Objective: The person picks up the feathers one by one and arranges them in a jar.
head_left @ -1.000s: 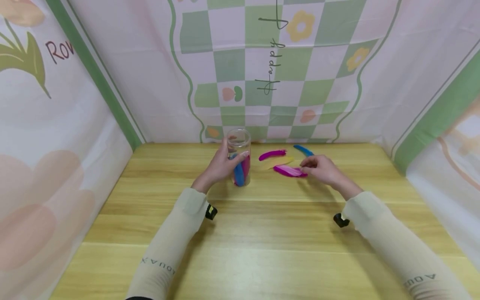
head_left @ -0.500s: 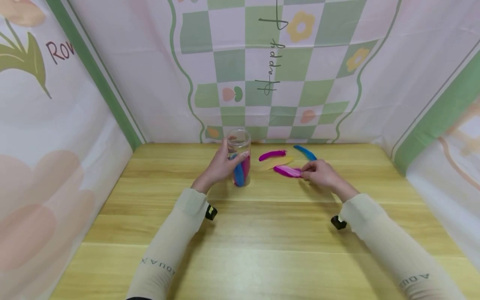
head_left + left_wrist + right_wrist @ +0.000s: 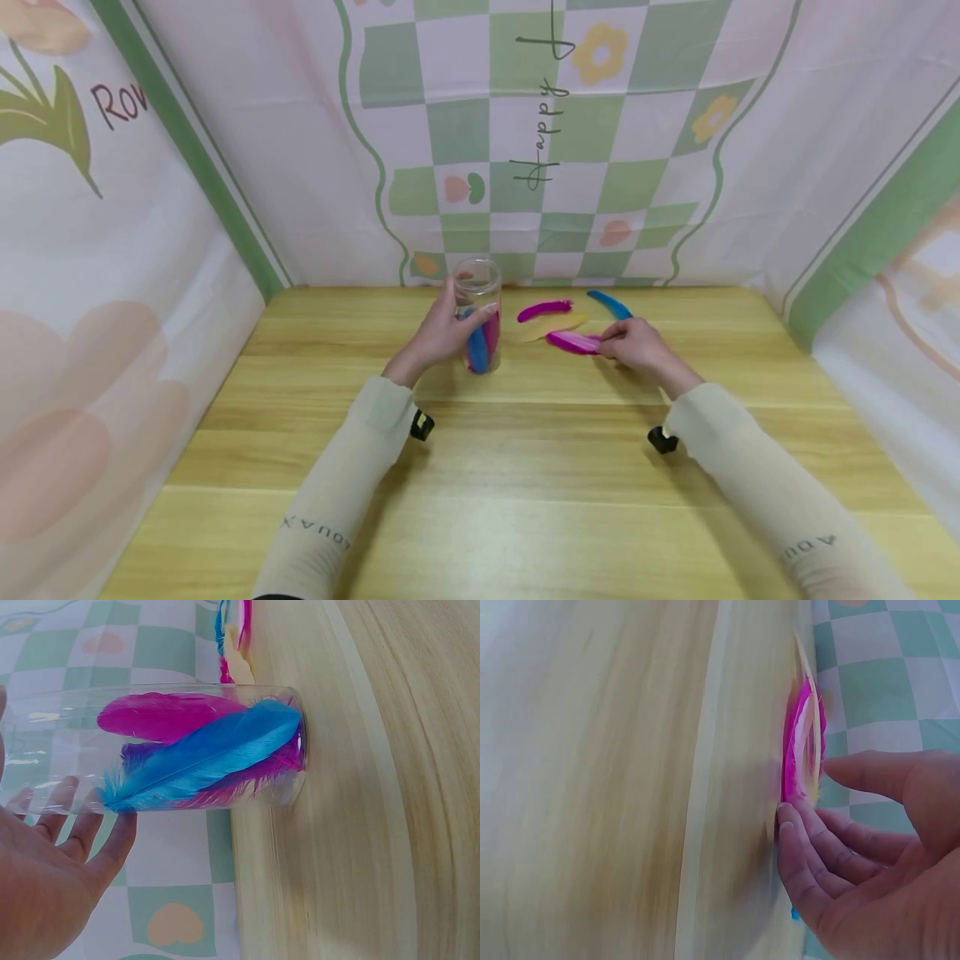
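My left hand (image 3: 442, 333) grips a tall clear jar (image 3: 477, 287) that stands upright on the table, thumb in front and fingers behind. Blue (image 3: 206, 754) and magenta (image 3: 161, 714) feathers lean inside it. My right hand (image 3: 637, 343) is at the right end of a pink-and-white feather (image 3: 572, 342) lying on the table. In the right wrist view its fingertips (image 3: 786, 812) touch the feather's near end, while the thumb stays apart from them. Just behind lie a pale yellow feather (image 3: 553, 326), a magenta feather (image 3: 543, 310) and a blue feather (image 3: 609, 303).
The wooden table (image 3: 495, 475) ends at the back against a hanging cloth (image 3: 517, 125) with green checks. Cloth also hangs at the left and right sides. The loose feathers lie near the table's back edge, right of the jar.
My right hand has come down and slightly left onto the end of the pink-and-white feather, which has shifted very slightly left. The left hand and jar have stayed put.
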### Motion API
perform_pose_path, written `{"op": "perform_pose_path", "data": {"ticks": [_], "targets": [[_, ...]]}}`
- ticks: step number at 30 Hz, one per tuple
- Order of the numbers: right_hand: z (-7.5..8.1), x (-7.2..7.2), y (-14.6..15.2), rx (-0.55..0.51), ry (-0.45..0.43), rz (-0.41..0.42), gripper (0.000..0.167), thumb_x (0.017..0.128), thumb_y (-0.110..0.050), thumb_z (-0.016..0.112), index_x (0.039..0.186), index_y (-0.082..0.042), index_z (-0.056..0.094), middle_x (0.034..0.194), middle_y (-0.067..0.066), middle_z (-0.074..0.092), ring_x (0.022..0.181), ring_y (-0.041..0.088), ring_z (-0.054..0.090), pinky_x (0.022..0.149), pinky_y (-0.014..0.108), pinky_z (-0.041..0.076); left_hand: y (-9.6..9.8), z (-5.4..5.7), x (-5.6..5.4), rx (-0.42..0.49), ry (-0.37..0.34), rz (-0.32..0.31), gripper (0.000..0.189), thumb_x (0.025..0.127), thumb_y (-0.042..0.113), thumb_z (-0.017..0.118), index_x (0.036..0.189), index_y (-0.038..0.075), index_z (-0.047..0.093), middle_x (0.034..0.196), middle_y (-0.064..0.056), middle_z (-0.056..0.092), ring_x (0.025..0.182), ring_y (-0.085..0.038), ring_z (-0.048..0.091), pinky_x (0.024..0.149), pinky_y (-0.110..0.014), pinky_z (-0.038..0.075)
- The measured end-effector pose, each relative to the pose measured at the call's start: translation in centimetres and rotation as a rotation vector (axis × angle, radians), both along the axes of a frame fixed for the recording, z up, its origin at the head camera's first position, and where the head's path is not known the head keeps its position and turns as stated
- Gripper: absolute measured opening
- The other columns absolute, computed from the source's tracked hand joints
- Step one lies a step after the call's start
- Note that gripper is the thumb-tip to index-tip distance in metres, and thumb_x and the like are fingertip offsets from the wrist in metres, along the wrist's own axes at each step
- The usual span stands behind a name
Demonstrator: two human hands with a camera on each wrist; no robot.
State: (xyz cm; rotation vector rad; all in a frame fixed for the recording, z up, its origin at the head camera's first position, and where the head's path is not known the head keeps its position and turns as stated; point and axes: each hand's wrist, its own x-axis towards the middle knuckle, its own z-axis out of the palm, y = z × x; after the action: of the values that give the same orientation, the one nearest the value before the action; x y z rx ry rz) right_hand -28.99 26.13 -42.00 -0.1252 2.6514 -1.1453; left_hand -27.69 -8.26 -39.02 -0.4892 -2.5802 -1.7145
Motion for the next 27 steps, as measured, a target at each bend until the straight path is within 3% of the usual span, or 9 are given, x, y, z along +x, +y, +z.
{"op": "perform_pose_path", "data": {"ticks": [4,13,21,27], "targets": [[-0.2,-0.3,-0.4,-0.043,-0.02,-0.045,0.038,0.097,-0.012,0.067,0.126,0.013,0.062,0.115,0.027,0.067,0.078,0.02,0.066,0.068,0.03,0.058,0.0,-0.1,-0.1,0.0,-0.002,-0.002,0.075,0.098,0.048,0.066,0.155,0.019,0.026,0.144,-0.015,0.049,0.136,-0.037,0.05,0.104,-0.054,0.049],[-0.7,-0.9,-0.9,-0.152,-0.016,-0.128,0.033,0.097,-0.009,0.065,0.123,0.012,0.063,0.098,0.02,0.071,0.079,0.02,0.066,0.065,0.028,0.057,0.0,0.0,-0.1,0.013,-0.008,-0.007,0.075,0.098,0.049,0.067,0.154,0.021,0.026,0.144,-0.014,0.049,0.136,-0.036,0.05,0.104,-0.055,0.049],[-0.9,-1.3,-1.1,-0.19,-0.017,-0.16,0.029,0.101,-0.011,0.063,0.123,0.008,0.065,0.106,0.022,0.069,0.088,0.026,0.066,0.068,0.029,0.058,-0.1,0.0,-0.2,0.002,-0.011,-0.001,0.076,0.098,0.05,0.067,0.154,0.02,0.026,0.144,-0.014,0.049,0.135,-0.034,0.05,0.104,-0.055,0.049],[-0.8,-1.2,-1.5,-0.193,-0.003,-0.172,0.027,0.102,-0.012,0.061,0.121,0.007,0.067,0.115,0.024,0.067,0.078,0.022,0.065,0.066,0.03,0.058,-0.1,-0.1,-0.2,0.011,-0.013,-0.008,0.077,0.098,0.048,0.067,0.155,0.019,0.025,0.146,-0.015,0.049,0.137,-0.037,0.049,0.104,-0.054,0.049]]}}
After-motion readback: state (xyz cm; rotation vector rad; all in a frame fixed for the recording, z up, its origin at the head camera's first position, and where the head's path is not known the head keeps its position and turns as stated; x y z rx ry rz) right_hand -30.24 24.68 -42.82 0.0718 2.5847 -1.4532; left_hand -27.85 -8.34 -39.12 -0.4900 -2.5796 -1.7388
